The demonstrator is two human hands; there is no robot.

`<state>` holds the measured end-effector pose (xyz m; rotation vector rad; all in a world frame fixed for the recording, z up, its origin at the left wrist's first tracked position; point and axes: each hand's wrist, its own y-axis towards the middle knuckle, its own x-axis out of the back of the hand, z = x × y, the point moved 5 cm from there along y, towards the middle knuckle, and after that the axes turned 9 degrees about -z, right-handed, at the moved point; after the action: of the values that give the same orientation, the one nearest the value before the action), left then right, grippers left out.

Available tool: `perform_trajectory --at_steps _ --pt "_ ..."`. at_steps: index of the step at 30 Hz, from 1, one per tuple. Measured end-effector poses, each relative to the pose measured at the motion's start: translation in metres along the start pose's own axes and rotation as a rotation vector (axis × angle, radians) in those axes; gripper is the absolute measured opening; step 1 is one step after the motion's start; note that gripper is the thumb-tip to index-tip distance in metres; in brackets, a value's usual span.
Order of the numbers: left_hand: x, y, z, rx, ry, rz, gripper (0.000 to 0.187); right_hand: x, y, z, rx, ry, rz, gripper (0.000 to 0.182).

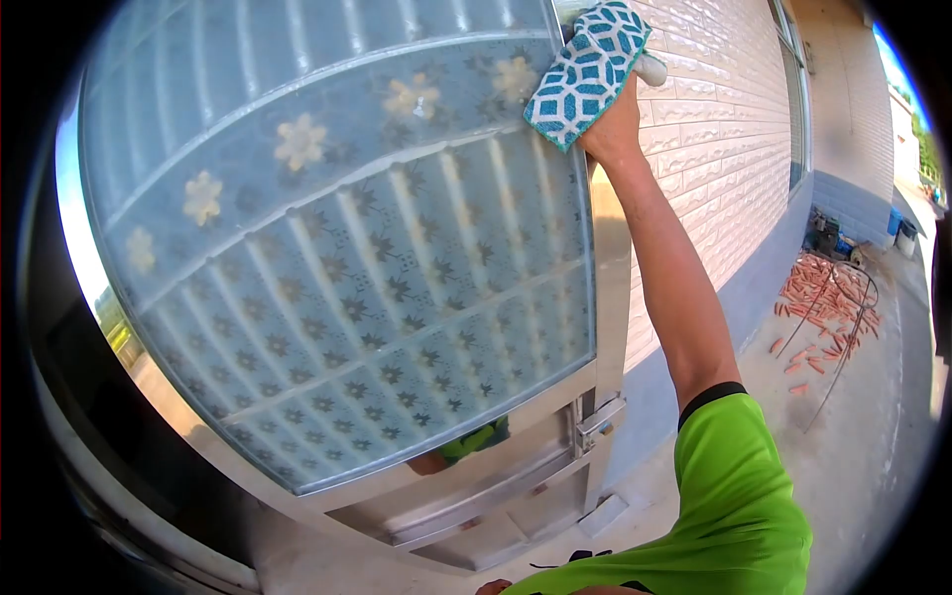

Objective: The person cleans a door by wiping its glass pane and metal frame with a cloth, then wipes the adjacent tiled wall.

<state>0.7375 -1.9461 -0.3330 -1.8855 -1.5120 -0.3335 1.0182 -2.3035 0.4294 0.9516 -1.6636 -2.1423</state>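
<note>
My right hand [613, 129] is closed on a teal-and-white patterned cloth [587, 77], pressed to the upper outer edge of a frosted glass door panel [436, 288]. The cloth hides most of the fingers. Beside the hand is a pale rounded shape [651, 69] that I cannot make out. Flower and leaf patterns cover the glass, and vertical bars show through it. My right arm is stretched upward from a green sleeve. A sliver of skin [493, 587] at the bottom edge may be my left hand; its fingers do not show.
Below the glass, the metal door frame carries a latch [600, 421]. A white brick-patterned wall [704, 169] runs beside the door. Reddish pieces [828, 297] are scattered on the concrete floor [754, 426], with thin rods or wire over them. Buckets [905, 236] stand farther back.
</note>
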Motion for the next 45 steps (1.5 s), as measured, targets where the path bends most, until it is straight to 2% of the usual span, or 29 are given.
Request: perform_trajectory --at_steps 5,7,8,9,11,12,13,15,21,22,23,24,26,28,29,30,31,32,37,39,41,45 --pt "-0.002 0.002 0.01 0.007 0.004 0.002 0.032 0.03 -0.119 -0.033 -0.145 -0.031 0.116 0.064" --pt "-0.003 0.001 0.015 0.008 0.011 -0.006 0.032 0.042 -0.167 -0.039 -0.086 -0.041 0.135 0.06" --pt "-0.003 -0.001 0.018 0.007 0.017 -0.013 0.033 0.048 -0.183 -0.038 -0.014 -0.064 0.211 0.062" --pt "-0.003 -0.002 0.021 0.007 0.024 -0.02 0.033 0.051 -0.189 -0.035 -0.03 -0.056 0.236 0.064" --pt "-0.005 -0.006 0.026 0.0 0.043 -0.029 0.033 0.053 -0.19 -0.03 -0.032 -0.004 0.136 0.067" --pt "-0.007 -0.007 0.029 -0.003 0.048 -0.035 0.033 0.051 -0.188 -0.022 -0.088 0.006 0.092 0.071" --pt "-0.008 -0.009 0.033 -0.01 0.06 -0.039 0.033 0.047 -0.184 -0.005 0.023 -0.105 0.183 0.074" --pt "-0.012 -0.011 0.039 -0.025 0.084 -0.05 0.033 0.036 -0.17 0.034 0.135 -0.075 0.129 0.073" --pt "-0.044 -0.007 0.075 -0.186 0.194 -0.116 0.033 -0.005 -0.163 0.117 0.093 0.249 0.141 0.07" --pt "-0.043 -0.012 0.072 -0.169 0.177 -0.136 0.033 -0.014 -0.163 0.126 0.0 0.334 0.167 0.067" --pt "-0.033 -0.021 0.06 -0.039 0.155 -0.105 0.033 -0.018 -0.162 0.143 0.0 0.363 0.176 0.067" --pt "-0.025 -0.029 0.048 0.085 0.134 -0.074 0.034 -0.016 -0.158 0.166 0.113 0.357 0.164 0.065" --pt "-0.029 -0.032 0.054 0.083 0.124 -0.087 0.032 -0.017 -0.154 0.212 0.318 0.338 0.188 0.062" --pt "-0.037 -0.023 0.068 -0.016 0.18 -0.085 0.033 -0.029 -0.161 0.246 0.303 0.426 0.269 0.062" --pt "-0.044 -0.01 0.083 -0.102 0.228 -0.086 0.034 -0.029 -0.167 0.264 0.284 0.487 0.309 0.057" --pt "-0.041 -0.012 0.083 -0.085 0.189 -0.099 0.034 -0.03 -0.172 0.284 0.31 0.541 0.334 0.049" --pt "-0.032 -0.011 0.082 -0.029 0.13 -0.116 0.035 -0.03 -0.18 0.304 0.555 0.41 0.476 0.043" --pt "-0.02 -0.014 0.073 0.016 0.08 -0.133 0.035 -0.036 -0.19 0.318 0.591 0.496 0.456 0.042" --pt "0.038 -0.017 0.035 0.081 0.002 -0.181 0.035 -0.053 -0.162 0.339 0.656 0.582 0.415 0.049" --pt "0.049 -0.019 0.031 0.09 -0.012 -0.192 0.035 -0.063 -0.127 0.333 0.618 0.449 0.371 0.053" --pt "0.055 -0.022 0.029 0.097 -0.016 -0.196 0.035 -0.067 -0.085 0.322 0.566 0.384 0.222 0.057" --pt "0.063 -0.027 0.03 0.105 -0.03 -0.208 0.035 -0.079 -0.017 0.278 0.522 0.216 -0.022 0.054"
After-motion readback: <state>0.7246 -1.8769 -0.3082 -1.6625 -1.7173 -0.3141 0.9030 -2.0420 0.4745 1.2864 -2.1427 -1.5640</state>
